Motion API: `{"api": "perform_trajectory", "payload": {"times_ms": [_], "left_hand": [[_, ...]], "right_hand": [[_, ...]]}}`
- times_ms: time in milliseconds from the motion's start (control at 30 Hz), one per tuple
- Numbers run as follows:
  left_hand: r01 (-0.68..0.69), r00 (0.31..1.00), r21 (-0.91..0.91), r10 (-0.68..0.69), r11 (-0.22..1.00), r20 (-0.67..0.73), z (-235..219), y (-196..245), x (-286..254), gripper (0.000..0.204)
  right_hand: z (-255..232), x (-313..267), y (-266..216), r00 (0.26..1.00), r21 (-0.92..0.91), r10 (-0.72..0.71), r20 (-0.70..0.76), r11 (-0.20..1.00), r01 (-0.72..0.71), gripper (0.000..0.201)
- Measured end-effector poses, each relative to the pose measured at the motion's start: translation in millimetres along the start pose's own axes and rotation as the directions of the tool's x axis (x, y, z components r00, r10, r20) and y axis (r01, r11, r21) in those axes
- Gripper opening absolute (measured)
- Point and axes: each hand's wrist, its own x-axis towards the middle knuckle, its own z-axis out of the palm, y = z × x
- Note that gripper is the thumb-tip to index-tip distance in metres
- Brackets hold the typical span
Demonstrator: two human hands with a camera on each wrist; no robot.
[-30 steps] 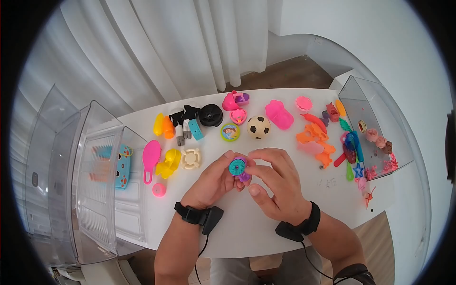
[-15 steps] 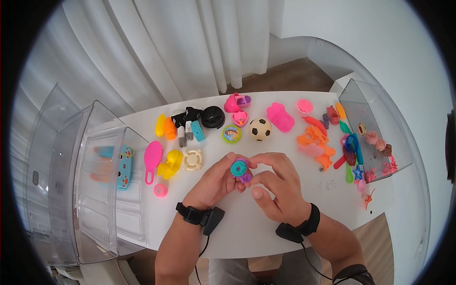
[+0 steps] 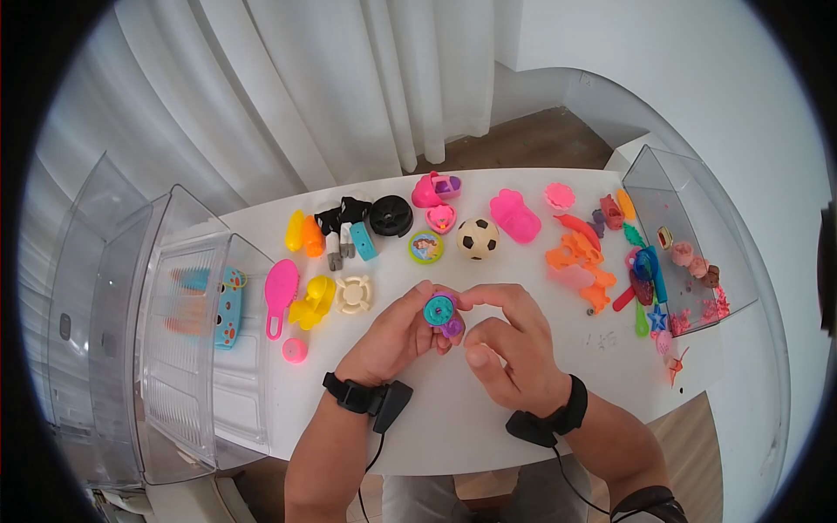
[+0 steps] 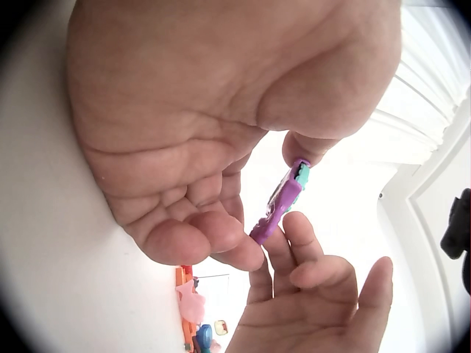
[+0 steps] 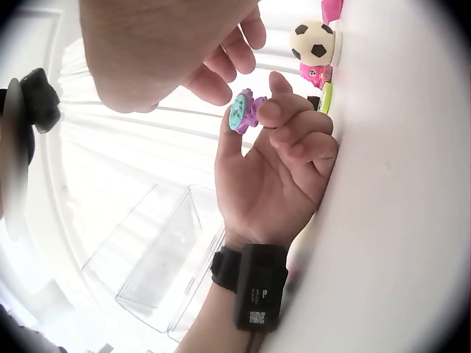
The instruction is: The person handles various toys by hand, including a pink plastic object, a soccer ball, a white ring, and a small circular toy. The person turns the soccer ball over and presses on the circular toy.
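Note:
A small purple toy with a round teal disc [image 3: 438, 310] is pinched between the thumb and fingers of the left hand [image 3: 390, 340], above the near middle of the table. In the left wrist view the purple toy [image 4: 276, 209] shows edge-on, its teal side turned away from the palm. The right hand [image 3: 516, 353] is beside it, its index finger reaching to the toy's edge and its other fingers bent loosely. The right wrist view shows the teal disc [image 5: 238, 112] facing outward; whether the right fingertips touch the toy is hard to tell.
Beyond the hands lie a soccer ball [image 3: 478, 238], a green round box [image 3: 426, 247] and a black round part [image 3: 391, 215]. At left are a pink brush [image 3: 281, 288], yellow toy [image 3: 312, 302] and clear bins [image 3: 177, 349]. Orange toys [image 3: 580, 261] and a clear box [image 3: 689, 209] are at right.
The right hand's fingers have shifted slightly at the toy, the middle finger drawing back and bending. The left hand keeps its grip, almost unmoved.

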Motion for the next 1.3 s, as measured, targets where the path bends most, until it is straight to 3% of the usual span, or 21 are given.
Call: {"api": "perform_trajectory", "payload": {"times_ms": [200,300,367,633,667,733,833,967,1033,1300], "left_hand": [[-0.004,1.0,-0.019,0.004,1.0,-0.009,0.4,-1.7,-0.1,0.054],[-0.002,1.0,-0.027,0.002,1.0,-0.024,0.7,-1.2,-0.3,0.054],[0.0,0.999,-0.028,-0.001,1.0,-0.033,0.4,-1.0,-0.2,0.053],[0.014,0.995,-0.055,-0.008,0.998,0.104,-12.5,-3.1,0.4,0.051],[0.014,0.995,-0.055,-0.008,0.998,0.104,-8.6,-2.3,-0.2,0.051],[0.002,0.999,-0.032,-0.003,0.999,-0.033,1.8,-0.8,-1.3,0.053],[0.009,0.999,-0.007,-0.009,1.0,0.036,-2.4,0.6,-0.1,0.054],[-0.006,1.0,-0.018,0.006,1.0,0.0,-3.2,-2.2,0.5,0.053],[-0.006,0.997,-0.037,0.009,0.999,0.078,-12.6,-5.4,1.3,0.054],[0.004,0.999,-0.016,-0.003,1.0,0.045,-7.6,-2.5,-0.5,0.055]], "right_hand": [[4.5,8.8,-11.1,0.989,0.041,0.102,-0.106,0.994,-0.098,0.026],[3.5,5.7,-7.3,0.992,0.002,0.092,-0.087,0.996,-0.092,0.028],[0.6,-3.6,3.3,1.0,-0.012,-0.003,0.005,1.0,0.003,0.035],[5.3,10.6,-12.7,0.993,0.033,0.098,-0.069,0.995,-0.096,0.022],[5.6,11.2,-13.2,0.992,0.002,0.107,-0.071,0.994,-0.107,0.022],[3.7,5.5,-4.8,0.997,-0.017,0.066,-0.047,0.998,-0.067,0.023],[-2.2,1.3,0.3,1.0,-0.023,0.018,-0.015,1.0,-0.018,0.024],[-0.4,4.9,-2.2,1.0,-0.01,0.023,-0.007,1.0,-0.023,0.026],[1.5,5.4,-5.2,0.999,-0.012,0.039,-0.024,0.999,-0.04,0.028],[1.3,11.8,-13.9,0.997,-0.143,0.072,0.031,0.987,-0.067,0.033]]}}
